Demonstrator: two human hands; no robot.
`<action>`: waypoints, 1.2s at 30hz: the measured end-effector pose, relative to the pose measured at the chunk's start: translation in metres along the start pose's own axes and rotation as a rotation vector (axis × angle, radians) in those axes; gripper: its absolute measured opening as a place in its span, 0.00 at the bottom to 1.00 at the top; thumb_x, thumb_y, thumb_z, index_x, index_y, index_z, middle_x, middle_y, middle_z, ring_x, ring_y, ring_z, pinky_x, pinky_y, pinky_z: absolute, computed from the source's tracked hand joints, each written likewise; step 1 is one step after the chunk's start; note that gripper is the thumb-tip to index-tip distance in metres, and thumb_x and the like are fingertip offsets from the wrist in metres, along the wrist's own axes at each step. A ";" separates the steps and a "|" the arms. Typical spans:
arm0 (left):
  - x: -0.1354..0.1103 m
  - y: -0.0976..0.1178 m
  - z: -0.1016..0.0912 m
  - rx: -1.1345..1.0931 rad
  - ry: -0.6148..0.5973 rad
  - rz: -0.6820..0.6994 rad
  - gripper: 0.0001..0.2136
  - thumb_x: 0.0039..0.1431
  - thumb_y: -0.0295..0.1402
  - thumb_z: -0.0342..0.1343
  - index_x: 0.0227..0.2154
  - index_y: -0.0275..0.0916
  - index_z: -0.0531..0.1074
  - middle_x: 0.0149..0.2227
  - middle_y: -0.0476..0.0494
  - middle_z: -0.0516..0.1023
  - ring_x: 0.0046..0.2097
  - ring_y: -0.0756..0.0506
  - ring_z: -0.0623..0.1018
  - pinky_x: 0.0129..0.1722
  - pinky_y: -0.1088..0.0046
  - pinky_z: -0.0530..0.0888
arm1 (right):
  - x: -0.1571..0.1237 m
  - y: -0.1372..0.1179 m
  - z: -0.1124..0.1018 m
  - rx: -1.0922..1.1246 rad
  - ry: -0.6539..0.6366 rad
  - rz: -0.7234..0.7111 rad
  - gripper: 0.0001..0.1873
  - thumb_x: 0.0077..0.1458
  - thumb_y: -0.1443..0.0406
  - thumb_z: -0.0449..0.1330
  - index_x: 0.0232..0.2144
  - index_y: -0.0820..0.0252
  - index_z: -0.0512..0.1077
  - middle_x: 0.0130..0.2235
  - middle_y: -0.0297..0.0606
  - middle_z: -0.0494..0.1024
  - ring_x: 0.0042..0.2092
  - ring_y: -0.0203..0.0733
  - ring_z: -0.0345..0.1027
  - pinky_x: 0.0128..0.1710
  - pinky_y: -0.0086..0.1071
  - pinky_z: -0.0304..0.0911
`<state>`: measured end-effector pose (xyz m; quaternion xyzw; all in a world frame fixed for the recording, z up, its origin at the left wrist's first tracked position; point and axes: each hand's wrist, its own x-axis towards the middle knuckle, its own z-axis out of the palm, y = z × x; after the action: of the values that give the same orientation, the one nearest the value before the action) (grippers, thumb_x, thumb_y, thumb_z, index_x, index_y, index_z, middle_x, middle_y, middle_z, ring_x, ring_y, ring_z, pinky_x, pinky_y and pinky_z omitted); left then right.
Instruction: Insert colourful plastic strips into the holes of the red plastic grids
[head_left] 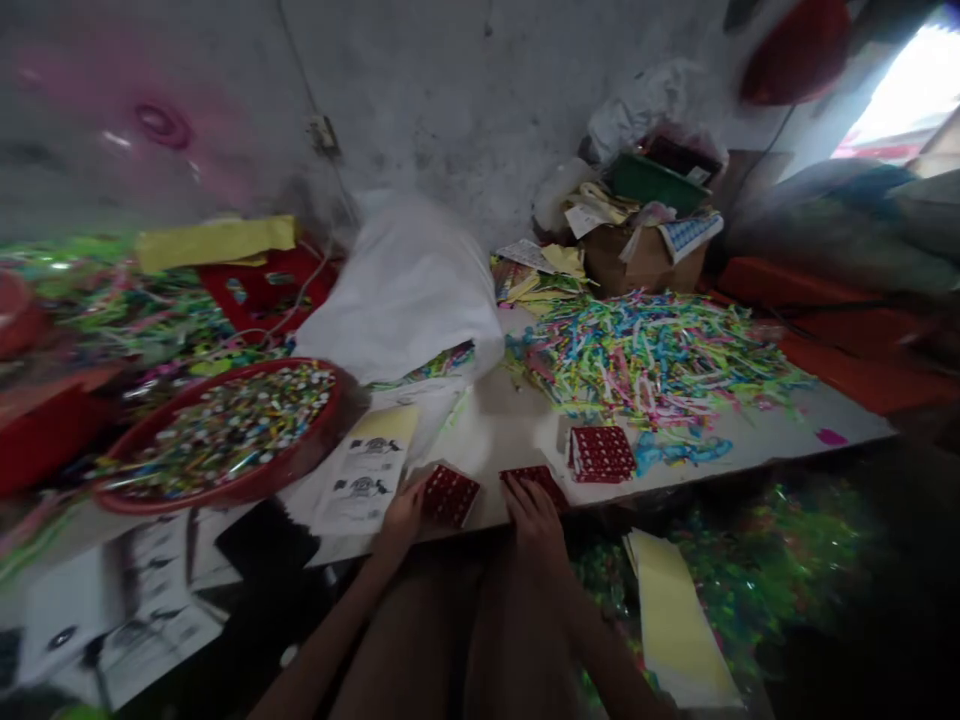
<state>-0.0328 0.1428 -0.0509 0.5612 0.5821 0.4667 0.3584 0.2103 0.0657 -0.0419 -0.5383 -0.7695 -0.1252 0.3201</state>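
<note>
My left hand [403, 520] is at the table's front edge, its fingers closed at the left edge of a dark red card with a white pattern [451, 496], tilted up a little. My right hand [534, 512] lies with fingers stretched out over a second red patterned card [553, 484], pressing on it. To the right of that hand sits a small stack of the same red patterned cards [601, 455]. Whether each piece is one card or several is too blurred to tell.
A red basin [217, 495] of small colourful pieces stands at the left, beside printed sheets [364, 470]. Behind is a white sack [420, 290]. A heap of colourful wrapped strips [652, 350] covers the right, before a cardboard box [641, 258]. Yellow sheets [679, 620] lie below the edge.
</note>
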 end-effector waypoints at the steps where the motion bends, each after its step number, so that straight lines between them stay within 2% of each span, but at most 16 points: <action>1: -0.006 -0.005 -0.004 0.046 0.016 0.014 0.12 0.49 0.39 0.57 0.35 0.41 0.77 0.40 0.40 0.78 0.48 0.36 0.73 0.58 0.57 0.60 | 0.007 -0.002 0.016 -0.003 -0.052 0.060 0.26 0.56 0.74 0.47 0.57 0.57 0.63 0.55 0.40 0.70 0.56 0.43 0.60 0.55 0.41 0.58; 3: -0.018 -0.009 -0.003 0.188 0.040 0.055 0.16 0.51 0.42 0.55 0.40 0.40 0.76 0.45 0.37 0.76 0.53 0.35 0.69 0.59 0.57 0.57 | 0.023 -0.003 0.042 -0.011 -0.163 0.179 0.26 0.55 0.75 0.48 0.56 0.61 0.64 0.55 0.43 0.70 0.54 0.45 0.62 0.53 0.42 0.58; 6: -0.032 -0.005 0.012 0.417 0.052 0.130 0.26 0.52 0.46 0.54 0.52 0.36 0.68 0.57 0.30 0.65 0.60 0.32 0.61 0.61 0.55 0.51 | 0.045 -0.001 0.064 0.007 -0.279 0.279 0.24 0.57 0.67 0.53 0.56 0.68 0.63 0.57 0.52 0.66 0.56 0.50 0.60 0.54 0.43 0.58; 9: -0.043 -0.001 0.030 0.536 -0.012 0.206 0.41 0.47 0.51 0.58 0.59 0.31 0.56 0.63 0.25 0.54 0.64 0.30 0.53 0.63 0.52 0.44 | 0.054 0.003 0.070 0.040 -0.281 0.222 0.25 0.59 0.61 0.52 0.57 0.67 0.62 0.58 0.52 0.64 0.59 0.49 0.55 0.58 0.43 0.52; 11: -0.047 -0.003 0.038 0.594 -0.038 0.225 0.45 0.46 0.52 0.58 0.61 0.27 0.53 0.63 0.22 0.50 0.64 0.29 0.50 0.62 0.50 0.42 | 0.051 0.009 0.071 0.012 -0.263 0.192 0.22 0.61 0.63 0.50 0.56 0.66 0.64 0.58 0.50 0.64 0.60 0.48 0.53 0.60 0.46 0.46; 14: -0.048 -0.012 0.043 0.682 -0.070 0.267 0.41 0.51 0.52 0.54 0.60 0.24 0.53 0.63 0.21 0.50 0.64 0.29 0.50 0.62 0.48 0.45 | 0.040 0.023 0.071 -0.077 -0.271 0.240 0.21 0.61 0.63 0.49 0.54 0.64 0.66 0.59 0.50 0.63 0.60 0.50 0.52 0.59 0.48 0.45; 17: -0.048 -0.020 0.043 0.786 -0.119 0.409 0.37 0.55 0.53 0.48 0.59 0.27 0.56 0.63 0.24 0.53 0.64 0.32 0.53 0.61 0.48 0.51 | 0.037 0.029 0.073 -0.124 -0.304 0.270 0.22 0.61 0.60 0.49 0.55 0.58 0.66 0.59 0.47 0.63 0.60 0.51 0.52 0.57 0.45 0.49; 20: -0.047 -0.023 0.042 0.893 -0.125 0.519 0.32 0.60 0.50 0.43 0.59 0.29 0.56 0.63 0.27 0.54 0.64 0.35 0.54 0.60 0.50 0.55 | 0.045 0.024 0.074 -0.145 -0.326 0.298 0.22 0.60 0.57 0.50 0.54 0.54 0.67 0.58 0.45 0.64 0.57 0.53 0.55 0.53 0.44 0.51; 24: -0.042 -0.022 0.039 0.940 -0.195 0.577 0.32 0.61 0.50 0.41 0.59 0.29 0.56 0.63 0.28 0.55 0.64 0.35 0.53 0.60 0.51 0.55 | 0.058 0.009 0.075 -0.159 -0.347 0.331 0.22 0.59 0.54 0.51 0.53 0.53 0.69 0.53 0.48 0.68 0.53 0.55 0.59 0.49 0.44 0.53; 27: -0.037 -0.022 0.036 0.939 -0.283 0.581 0.32 0.60 0.51 0.42 0.59 0.30 0.56 0.63 0.27 0.54 0.64 0.35 0.53 0.60 0.51 0.55 | 0.061 -0.003 0.074 -0.160 -0.357 0.336 0.23 0.58 0.53 0.51 0.52 0.53 0.70 0.51 0.50 0.69 0.52 0.56 0.59 0.49 0.45 0.52; 31: -0.034 -0.023 0.033 0.919 -0.325 0.549 0.33 0.59 0.51 0.44 0.60 0.30 0.54 0.63 0.26 0.51 0.65 0.34 0.51 0.60 0.51 0.55 | 0.061 -0.009 0.072 -0.126 -0.347 0.350 0.23 0.58 0.52 0.50 0.51 0.54 0.71 0.51 0.50 0.70 0.50 0.55 0.61 0.49 0.45 0.53; 33: -0.034 -0.020 0.032 0.910 -0.340 0.538 0.33 0.59 0.50 0.45 0.61 0.32 0.53 0.64 0.27 0.51 0.65 0.34 0.51 0.59 0.51 0.55 | 0.062 -0.002 0.074 -0.069 -0.344 0.369 0.21 0.60 0.54 0.48 0.49 0.54 0.72 0.50 0.48 0.71 0.50 0.53 0.62 0.48 0.45 0.54; 36: -0.034 -0.010 0.032 0.910 -0.368 0.503 0.34 0.56 0.48 0.51 0.62 0.36 0.51 0.63 0.28 0.52 0.64 0.33 0.52 0.59 0.51 0.55 | 0.061 0.022 0.076 0.102 -0.369 0.282 0.20 0.61 0.61 0.45 0.46 0.56 0.73 0.47 0.46 0.75 0.48 0.47 0.65 0.49 0.42 0.57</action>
<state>-0.0022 0.1141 -0.0734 0.8536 0.5009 0.1334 0.0528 0.1893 0.1609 -0.0651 -0.6374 -0.7375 0.0602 0.2148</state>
